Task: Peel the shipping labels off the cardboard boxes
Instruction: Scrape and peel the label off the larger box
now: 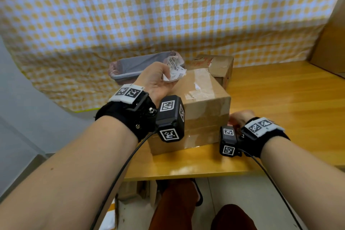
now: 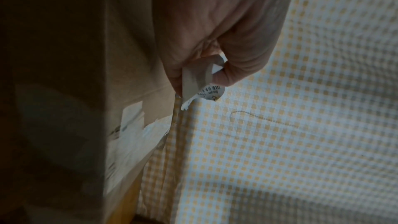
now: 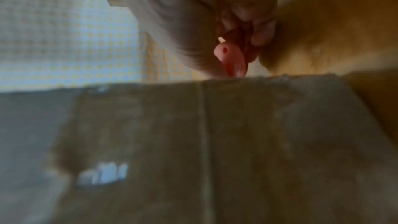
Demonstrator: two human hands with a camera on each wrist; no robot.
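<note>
A taped brown cardboard box (image 1: 203, 102) stands near the front of the wooden table (image 1: 280, 110), with white label scraps (image 1: 196, 87) still stuck on its top. Above the box's far left corner, my left hand (image 1: 158, 80) grips a crumpled white shipping label (image 1: 174, 70). The left wrist view shows that label (image 2: 198, 81) pinched between thumb and fingers beside the box (image 2: 64, 57). My right hand (image 1: 240, 117) sits low at the box's right side, its fingers hidden there. In the blurred right wrist view its fingers (image 3: 262, 30) curl round a small pink tool (image 3: 232, 60) just above the box edge (image 3: 215, 142).
A grey lined bin (image 1: 138, 67) sits beyond the table's left end, just past my left hand. A second, torn cardboard box (image 1: 218, 65) stands behind the first. A large box (image 1: 332, 43) fills the back right corner. Yellow checked cloth (image 1: 130, 15) hangs behind.
</note>
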